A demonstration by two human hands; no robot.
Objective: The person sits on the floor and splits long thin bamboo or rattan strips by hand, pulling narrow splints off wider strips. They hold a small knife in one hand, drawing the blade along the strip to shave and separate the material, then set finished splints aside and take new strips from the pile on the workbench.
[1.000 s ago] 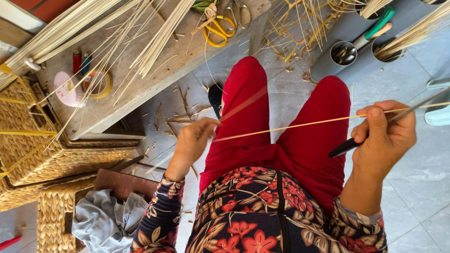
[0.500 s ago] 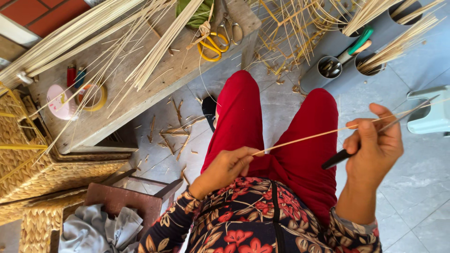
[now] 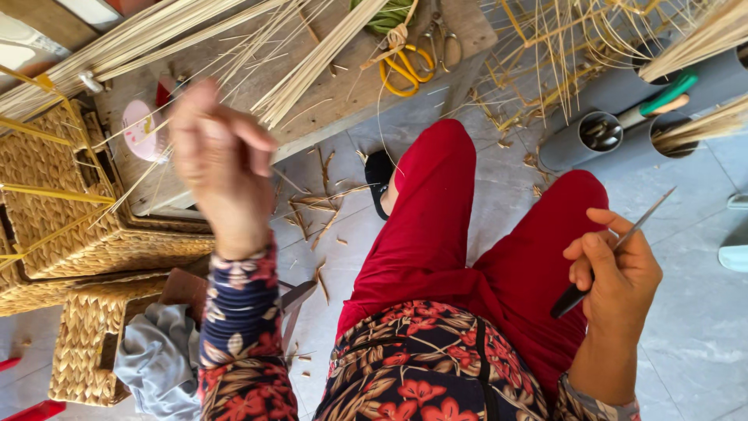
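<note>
With knife [image 3: 615, 242] in right grip [image 3: 615, 273], left hand [image 3: 218, 164] raised nr bench [image 3: 335, 117].

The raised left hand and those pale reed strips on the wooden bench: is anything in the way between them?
Nothing visible. The left hand hangs blurred above the bench, with the strips just beyond its fingers. The yellow scissors lie off to the side.

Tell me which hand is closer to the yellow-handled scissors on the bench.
Left. The left hand is raised over the wooden bench, below-left of the yellow-handled scissors. The right hand holds a knife over the right knee, farther away.
</note>
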